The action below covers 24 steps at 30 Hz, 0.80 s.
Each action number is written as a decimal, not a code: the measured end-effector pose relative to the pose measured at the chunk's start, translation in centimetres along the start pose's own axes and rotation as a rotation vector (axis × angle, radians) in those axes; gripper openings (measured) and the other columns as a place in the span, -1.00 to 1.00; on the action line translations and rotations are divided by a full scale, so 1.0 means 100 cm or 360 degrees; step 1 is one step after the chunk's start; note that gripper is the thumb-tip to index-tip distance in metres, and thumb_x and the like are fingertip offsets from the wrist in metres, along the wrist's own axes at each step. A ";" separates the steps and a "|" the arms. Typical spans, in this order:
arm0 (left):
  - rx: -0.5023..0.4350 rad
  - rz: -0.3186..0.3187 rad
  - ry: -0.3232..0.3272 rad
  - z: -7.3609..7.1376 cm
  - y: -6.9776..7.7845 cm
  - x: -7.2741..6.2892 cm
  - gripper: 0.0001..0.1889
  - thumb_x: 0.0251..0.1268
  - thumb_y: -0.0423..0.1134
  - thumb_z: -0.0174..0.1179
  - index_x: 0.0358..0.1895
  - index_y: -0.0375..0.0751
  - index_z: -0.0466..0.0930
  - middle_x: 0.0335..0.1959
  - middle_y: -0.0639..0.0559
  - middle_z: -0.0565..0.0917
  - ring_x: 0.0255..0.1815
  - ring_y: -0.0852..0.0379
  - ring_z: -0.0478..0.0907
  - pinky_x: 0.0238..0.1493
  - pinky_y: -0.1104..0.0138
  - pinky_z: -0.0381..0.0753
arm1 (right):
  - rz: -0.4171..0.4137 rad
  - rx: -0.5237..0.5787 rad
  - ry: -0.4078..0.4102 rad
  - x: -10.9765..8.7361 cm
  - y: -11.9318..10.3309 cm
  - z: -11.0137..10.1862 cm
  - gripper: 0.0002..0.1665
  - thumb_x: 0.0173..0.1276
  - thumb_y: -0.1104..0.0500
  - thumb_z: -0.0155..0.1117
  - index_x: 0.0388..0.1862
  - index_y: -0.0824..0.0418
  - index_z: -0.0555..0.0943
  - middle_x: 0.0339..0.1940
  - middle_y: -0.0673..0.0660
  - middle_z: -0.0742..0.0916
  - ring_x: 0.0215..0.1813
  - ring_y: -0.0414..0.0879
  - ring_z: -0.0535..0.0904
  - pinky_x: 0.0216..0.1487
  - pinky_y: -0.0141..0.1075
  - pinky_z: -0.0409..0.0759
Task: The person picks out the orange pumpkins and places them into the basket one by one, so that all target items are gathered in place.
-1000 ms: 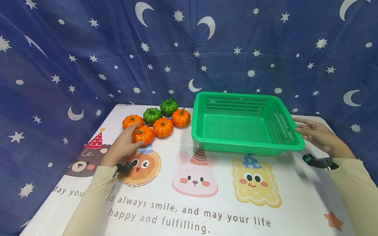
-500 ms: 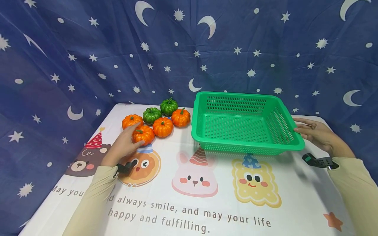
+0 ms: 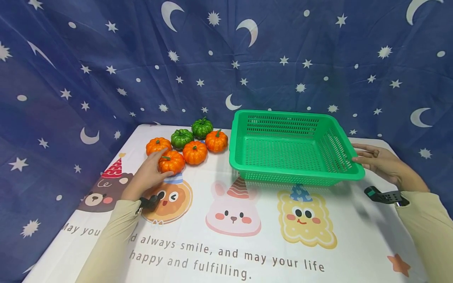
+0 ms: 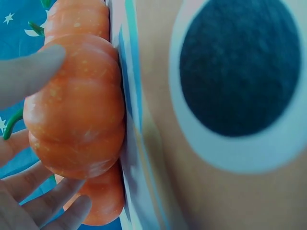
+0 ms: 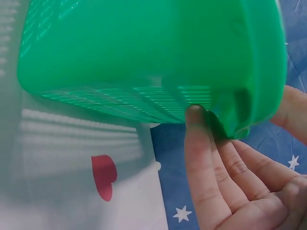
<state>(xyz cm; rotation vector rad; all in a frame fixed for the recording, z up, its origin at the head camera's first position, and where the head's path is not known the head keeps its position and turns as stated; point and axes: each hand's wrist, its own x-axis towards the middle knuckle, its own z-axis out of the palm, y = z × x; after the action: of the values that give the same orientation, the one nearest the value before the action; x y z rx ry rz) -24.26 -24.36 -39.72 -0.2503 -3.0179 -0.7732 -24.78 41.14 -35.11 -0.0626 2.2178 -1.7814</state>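
In the head view, my left hand (image 3: 148,175) is around the nearest small orange pumpkin (image 3: 172,162). The left wrist view shows its thumb on one side of that pumpkin (image 4: 79,110) and the fingers spread on the other. Beside it on the table lie more orange pumpkins (image 3: 195,153) and two green ones (image 3: 182,139). My right hand (image 3: 385,165) holds the right rim of a green plastic basket (image 3: 297,175). In the right wrist view, one fingertip touches the slotted side below the basket's rim (image 5: 266,62), and the thumb is partly hidden behind that rim.
A white tablecloth (image 3: 233,204) with cartoon prints and lettering covers the table. Close behind the basket and pumpkins hangs a dark blue curtain (image 3: 198,51) with moons and stars, which also runs along the left side.
My right hand and wrist have shifted very slightly to the right and toward me. The left hand, pumpkins and basket look unmoved.
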 end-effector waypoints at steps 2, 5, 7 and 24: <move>0.0012 0.0007 0.0001 0.000 0.000 0.000 -0.10 0.07 -0.19 0.34 0.44 -0.33 0.04 0.37 -0.44 0.17 0.36 -0.38 0.15 0.37 -0.23 0.10 | 0.0010 -0.0021 0.0001 0.000 -0.001 0.001 -0.49 0.31 0.39 0.16 -0.02 -0.24 0.41 -0.17 -0.41 0.64 -0.14 -0.52 0.58 -0.19 -0.58 0.60; 0.0008 0.0023 0.0011 -0.001 0.000 0.000 -0.09 0.02 -0.24 0.37 0.44 -0.33 0.04 0.36 -0.45 0.18 0.36 -0.38 0.15 0.38 -0.22 0.11 | 0.0018 0.0034 -0.0002 -0.001 -0.001 0.002 -0.48 0.30 0.41 0.16 -0.06 -0.25 0.46 -0.18 -0.37 0.66 -0.15 -0.49 0.59 -0.20 -0.56 0.61; -0.0001 0.0030 0.0022 -0.001 0.001 0.000 -0.08 -0.01 -0.26 0.39 0.43 -0.33 0.05 0.35 -0.44 0.19 0.35 -0.38 0.17 0.37 -0.22 0.11 | 0.0014 0.0094 -0.0008 -0.002 -0.001 0.002 -0.47 0.30 0.43 0.14 -0.07 -0.25 0.50 -0.20 -0.33 0.69 -0.16 -0.45 0.61 -0.21 -0.55 0.62; -0.0051 0.0046 -0.0019 -0.004 0.003 0.004 -0.07 -0.07 -0.33 0.43 0.41 -0.35 0.11 0.37 -0.39 0.23 0.39 -0.35 0.12 0.41 -0.18 0.07 | -0.0030 0.0058 -0.0007 -0.002 0.003 -0.002 -0.47 0.30 0.41 0.16 -0.05 -0.26 0.49 -0.15 -0.36 0.66 -0.13 -0.49 0.59 -0.19 -0.59 0.60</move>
<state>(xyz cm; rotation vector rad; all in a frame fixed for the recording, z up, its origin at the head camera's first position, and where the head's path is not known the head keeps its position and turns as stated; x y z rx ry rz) -24.66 -24.27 -39.23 -0.2996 -3.0080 -0.8209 -24.59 41.41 -35.36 -0.0796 2.1877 -1.8292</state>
